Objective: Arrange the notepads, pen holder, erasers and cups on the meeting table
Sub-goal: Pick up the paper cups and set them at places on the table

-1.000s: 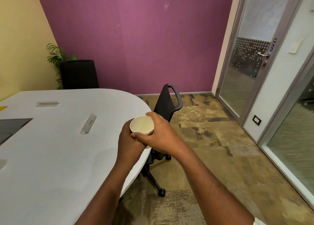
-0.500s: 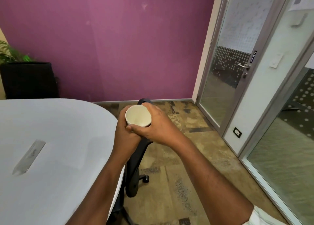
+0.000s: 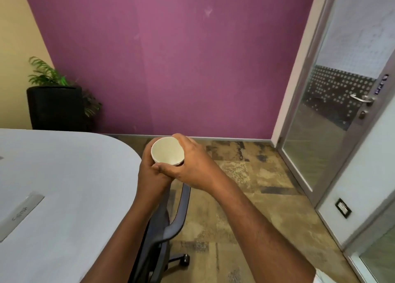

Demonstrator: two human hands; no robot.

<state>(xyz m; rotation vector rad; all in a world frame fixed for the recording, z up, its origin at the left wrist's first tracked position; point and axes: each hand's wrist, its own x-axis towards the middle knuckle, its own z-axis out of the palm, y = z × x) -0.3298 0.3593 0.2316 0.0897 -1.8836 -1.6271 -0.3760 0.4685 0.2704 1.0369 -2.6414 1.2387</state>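
Observation:
A cream paper cup [image 3: 167, 150] is upright in front of me, its open mouth facing up and nothing inside. My left hand [image 3: 151, 171] wraps it from the left and below. My right hand [image 3: 192, 165] covers it from the right, thumb across the near side. Both hands hold it in the air just past the rounded right end of the white meeting table [image 3: 64, 176], above a chair. No notepads, pen holder or erasers are in view.
A dark office chair [image 3: 168, 229] stands under my arms against the table edge. A small label plate [image 3: 19, 214] lies on the table at left. A black planter with a plant [image 3: 56, 105] fills the corner. A glass door [image 3: 333, 112] is at right.
The cup stays gripped in both hands. The view has swung and moved forward along the table's end; the chair now sits directly beneath my arms.

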